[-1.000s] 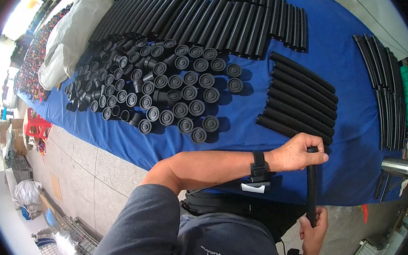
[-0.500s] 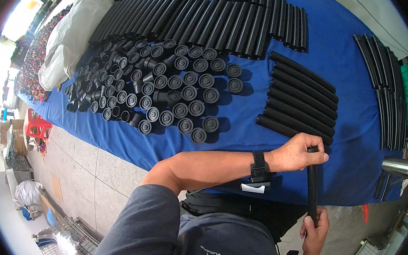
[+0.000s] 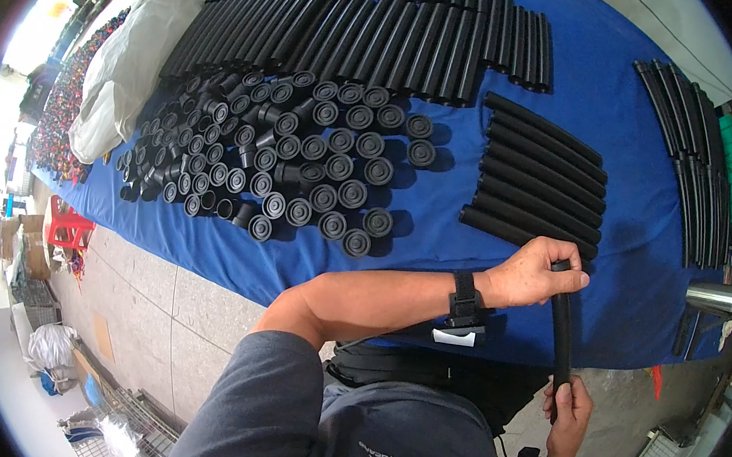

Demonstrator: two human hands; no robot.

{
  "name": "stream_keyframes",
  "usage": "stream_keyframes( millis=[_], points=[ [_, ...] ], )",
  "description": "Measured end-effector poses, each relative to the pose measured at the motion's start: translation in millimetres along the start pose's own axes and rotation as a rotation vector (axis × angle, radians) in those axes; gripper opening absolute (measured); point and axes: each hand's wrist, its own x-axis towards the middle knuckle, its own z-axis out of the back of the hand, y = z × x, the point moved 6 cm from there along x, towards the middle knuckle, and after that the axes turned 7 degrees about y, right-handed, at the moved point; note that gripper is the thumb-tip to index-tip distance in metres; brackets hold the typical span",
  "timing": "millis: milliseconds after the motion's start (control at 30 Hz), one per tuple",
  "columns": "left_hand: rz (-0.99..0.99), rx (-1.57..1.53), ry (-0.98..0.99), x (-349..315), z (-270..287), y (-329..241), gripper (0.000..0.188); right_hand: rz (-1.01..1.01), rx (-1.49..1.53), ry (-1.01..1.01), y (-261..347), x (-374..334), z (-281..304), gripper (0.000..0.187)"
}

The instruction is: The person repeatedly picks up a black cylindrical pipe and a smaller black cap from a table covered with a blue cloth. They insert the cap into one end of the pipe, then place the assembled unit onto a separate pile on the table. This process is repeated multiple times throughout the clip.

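Right hand (image 3: 572, 410) was shifted slightly rightward since the earlier frame; black tube (image 3: 561, 333) was held across near edge of blue surface (image 3: 436, 222), upper end gripped by closed left hand (image 3: 538, 273), lower by curled right

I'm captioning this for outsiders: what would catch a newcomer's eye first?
Probably the crowd of round black caps, left of centre on the blue cloth, with long rows of black tubes lying beyond them. Next, at lower right, comes a single black tube: the left hand grips its upper end, the right hand its lower.
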Motion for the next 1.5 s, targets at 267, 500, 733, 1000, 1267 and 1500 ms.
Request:
stream_keyframes(
  millis=[267,500,733,1000,1267,1500],
  points=[
    [-0.005,0.003,0.003,-1,-1,-3,0.024,0.182,-0.189,-0.129,4,1,-2,0.029],
    [-0.039,0.017,0.016,0,-2,-2,0.023,0.215,-0.227,-0.144,16,1,-9,0.035],
    [-0.014,0.026,0.008,-1,-1,-1,0.026,0.129,-0.228,-0.132,15,-2,-6,0.033],
    [-0.014,0.062,0.003,1,0,4,0.027,0.267,-0.345,-0.194,15,1,-6,0.031],
    [-0.013,0.054,-0.021,-1,1,1,0.027,0.256,-0.341,-0.180,16,2,-7,0.032],
    [-0.028,0.053,-0.053,-3,2,2,0.026,0.251,-0.322,-0.182,12,4,-7,0.031]
  ],
)
